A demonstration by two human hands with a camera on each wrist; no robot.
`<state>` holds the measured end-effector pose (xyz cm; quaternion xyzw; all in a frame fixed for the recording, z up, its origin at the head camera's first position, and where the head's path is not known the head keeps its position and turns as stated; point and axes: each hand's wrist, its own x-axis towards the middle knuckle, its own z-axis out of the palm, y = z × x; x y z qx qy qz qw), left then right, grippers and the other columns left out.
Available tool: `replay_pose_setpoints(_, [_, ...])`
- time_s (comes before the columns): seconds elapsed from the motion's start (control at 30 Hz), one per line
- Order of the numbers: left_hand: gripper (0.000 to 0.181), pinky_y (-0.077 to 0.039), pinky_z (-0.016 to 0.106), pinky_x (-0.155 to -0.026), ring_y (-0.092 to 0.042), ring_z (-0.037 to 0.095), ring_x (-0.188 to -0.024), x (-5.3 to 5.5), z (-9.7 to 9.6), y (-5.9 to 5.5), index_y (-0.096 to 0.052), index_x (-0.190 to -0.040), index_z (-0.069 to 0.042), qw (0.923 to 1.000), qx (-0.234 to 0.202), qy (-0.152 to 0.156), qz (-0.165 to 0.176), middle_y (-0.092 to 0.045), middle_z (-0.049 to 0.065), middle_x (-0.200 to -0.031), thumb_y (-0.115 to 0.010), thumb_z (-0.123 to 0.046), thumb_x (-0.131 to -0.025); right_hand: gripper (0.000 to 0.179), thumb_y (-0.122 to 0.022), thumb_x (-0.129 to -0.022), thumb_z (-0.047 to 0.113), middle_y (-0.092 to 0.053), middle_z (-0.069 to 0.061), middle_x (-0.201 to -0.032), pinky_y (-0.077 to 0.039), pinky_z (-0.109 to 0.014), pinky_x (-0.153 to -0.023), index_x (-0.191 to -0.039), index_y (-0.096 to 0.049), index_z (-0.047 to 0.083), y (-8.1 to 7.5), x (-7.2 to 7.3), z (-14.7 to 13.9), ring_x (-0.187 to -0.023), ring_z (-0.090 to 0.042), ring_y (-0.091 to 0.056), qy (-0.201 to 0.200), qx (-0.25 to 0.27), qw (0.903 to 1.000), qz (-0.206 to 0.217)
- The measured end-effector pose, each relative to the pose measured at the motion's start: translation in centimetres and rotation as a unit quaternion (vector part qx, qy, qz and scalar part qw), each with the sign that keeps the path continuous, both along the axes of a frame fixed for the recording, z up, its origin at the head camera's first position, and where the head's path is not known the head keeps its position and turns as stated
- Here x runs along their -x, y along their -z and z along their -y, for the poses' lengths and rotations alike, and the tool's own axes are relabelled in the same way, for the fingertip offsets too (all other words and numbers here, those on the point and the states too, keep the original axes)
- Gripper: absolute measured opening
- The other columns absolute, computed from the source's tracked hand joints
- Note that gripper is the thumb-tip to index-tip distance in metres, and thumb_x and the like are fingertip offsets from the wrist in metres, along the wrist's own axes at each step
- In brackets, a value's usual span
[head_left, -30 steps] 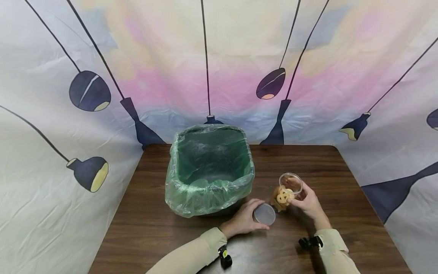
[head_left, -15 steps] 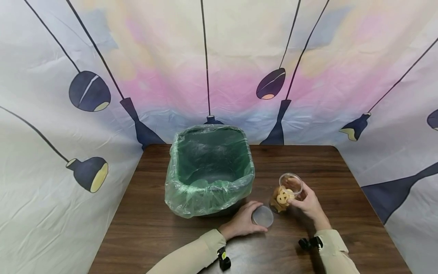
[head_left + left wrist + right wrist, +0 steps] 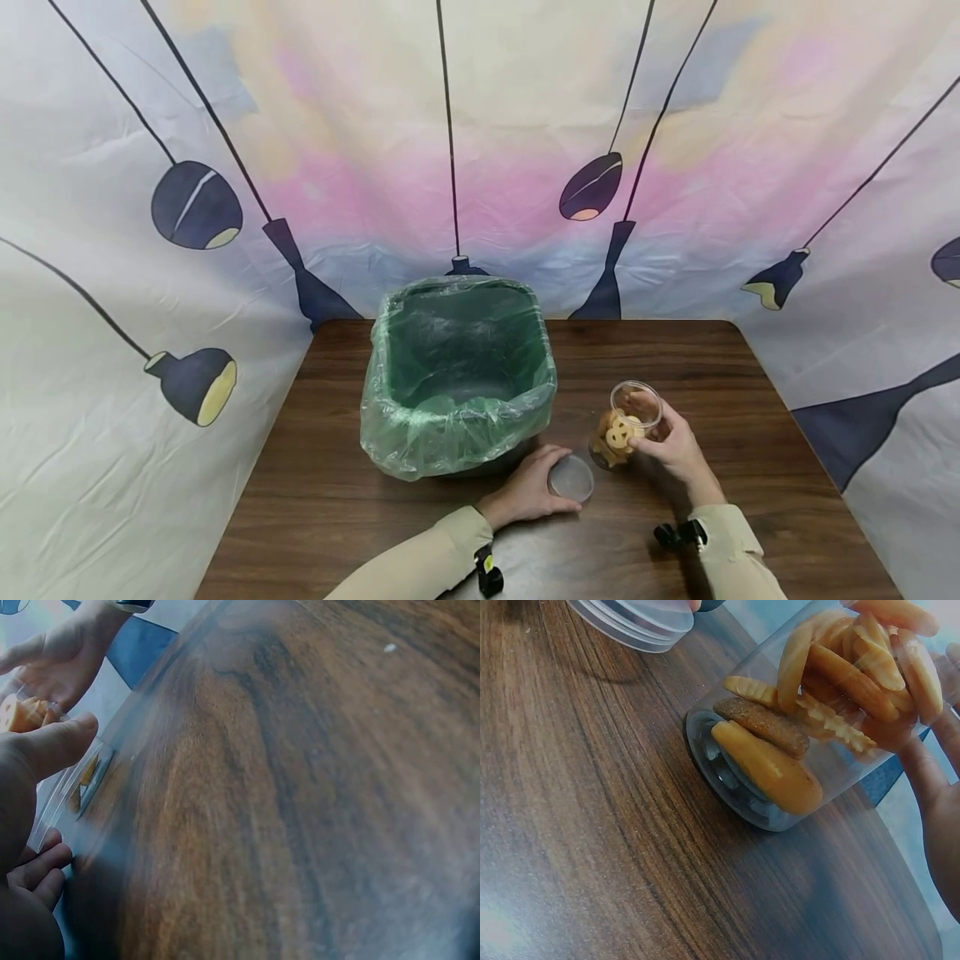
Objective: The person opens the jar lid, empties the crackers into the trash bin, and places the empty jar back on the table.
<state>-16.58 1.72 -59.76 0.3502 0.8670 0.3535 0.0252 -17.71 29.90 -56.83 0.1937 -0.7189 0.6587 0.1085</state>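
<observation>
A round translucent plastic lid [image 3: 572, 479] is pinched by its rim between the thumb and fingers of my left hand [image 3: 527, 490], just left of the jar and low over the table. My right hand [image 3: 677, 447] grips the clear jar [image 3: 776, 817] from its right side. The jar's top is uncovered, and its base appears to sit on the table. Inside lie several cookies [image 3: 620, 433], some round with cut-out holes, some long and golden. In the right wrist view, the lid's ridged edge [image 3: 630, 630] shows apart from the jar.
A bin [image 3: 468, 350] lined with a thin green plastic bag [image 3: 450, 433] stands left of the jar, close behind my left hand. The brown wood-grain table [image 3: 660, 350] ends in front of a cloth backdrop [image 3: 360, 183] printed with lamps.
My left hand has shifted slightly left and nearer to me with the lid, widening its gap from the jar. My right hand and the jar stay nearly still.
</observation>
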Motion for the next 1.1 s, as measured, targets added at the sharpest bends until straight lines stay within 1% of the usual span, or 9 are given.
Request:
replay_pose_setpoints(0.17, [0.081,-0.046,0.027,-0.096,-0.056,0.016,-0.114,0.02,0.08,0.19,-0.053,-0.135,-0.006,1.0,0.002,0.0,-0.004,-0.057,0.003,-0.127,-0.084,-0.045,-0.072,0.065,-0.067,-0.073,-0.024,-0.061,0.0,-0.128,-0.047,-0.014,-0.079,-0.132,-0.042,-0.017,-0.01,-0.13,-0.01,-0.111,-0.005,-0.06,0.006,-0.004,1.0,0.0])
replay_pose_setpoints(0.33, [0.08,-0.046,0.027,-0.096,-0.056,0.017,-0.115,-0.15,0.24,0.22,-0.053,-0.135,-0.005,1.0,0.006,0.003,-0.005,-0.056,0.004,-0.128,-0.085,-0.043,-0.072,0.065,-0.066,-0.073,-0.025,-0.061,-0.007,-0.129,-0.048,-0.014,-0.085,-0.133,-0.041,-0.018,0.07,-0.13,-0.04,-0.115,-0.008,-0.059,-0.014,0.011,0.9998,-0.007])
replay_pose_setpoints(0.47, [0.081,-0.046,0.027,-0.097,-0.055,0.017,-0.116,-0.27,0.27,0.35,-0.052,-0.136,-0.005,0.9999,0.01,0.006,0.0,-0.055,0.004,-0.129,-0.085,-0.043,-0.073,0.065,-0.066,-0.074,-0.024,-0.06,-0.004,-0.13,-0.048,-0.014,-0.086,-0.133,-0.04,-0.017,0.21,-0.15,-0.11,-0.117,-0.008,-0.058,-0.022,0.006,0.9997,-0.009])
replay_pose_setpoints(0.57, [0.081,-0.046,0.026,-0.097,-0.054,0.017,-0.117,-0.31,0.27,0.46,-0.052,-0.136,-0.006,0.9998,0.017,0.007,-0.009,-0.054,0.004,-0.129,-0.085,-0.044,-0.073,0.065,-0.066,-0.075,-0.024,-0.059,-0.004,-0.131,-0.048,-0.014,-0.086,-0.134,-0.04,-0.016,0.29,-0.19,-0.14,-0.117,-0.007,-0.058,-0.02,-0.002,0.9998,-0.007])
replay_pose_setpoints(0.77, [0.082,-0.045,0.025,-0.098,-0.054,0.015,-0.117,-0.23,0.34,0.81,-0.051,-0.136,-0.007,0.9989,0.023,0.015,-0.039,-0.054,0.004,-0.128,-0.086,-0.043,-0.072,0.066,-0.066,-0.074,-0.025,-0.058,-0.019,-0.131,-0.048,-0.015,-0.087,-0.134,-0.041,-0.016,0.27,-0.14,0.0,-0.118,-0.009,-0.058,-0.015,0.0,0.9998,-0.016])
replay_pose_setpoints(0.97, [0.081,-0.045,0.025,-0.098,-0.054,0.016,-0.116,-0.13,0.27,0.94,-0.052,-0.135,-0.006,0.9983,0.017,0.016,-0.054,-0.054,0.004,-0.127,-0.086,-0.041,-0.071,0.066,-0.066,-0.075,-0.024,-0.057,-0.02,-0.132,-0.047,-0.015,-0.087,-0.135,-0.04,-0.015,0.2,-0.05,0.0,-0.12,-0.008,-0.057,-0.016,-0.004,0.9997,-0.015])
replay_pose_setpoints(1.1, [0.081,-0.045,0.025,-0.098,-0.053,0.016,-0.117,-0.08,0.26,0.9,-0.052,-0.135,-0.006,0.9985,0.019,0.013,-0.049,-0.054,0.004,-0.127,-0.087,-0.041,-0.071,0.066,-0.066,-0.074,-0.024,-0.056,-0.024,-0.131,-0.047,-0.015,-0.087,-0.135,-0.041,-0.015,0.21,0.04,-0.02,-0.12,-0.009,-0.057,-0.013,-0.007,0.9997,-0.018])
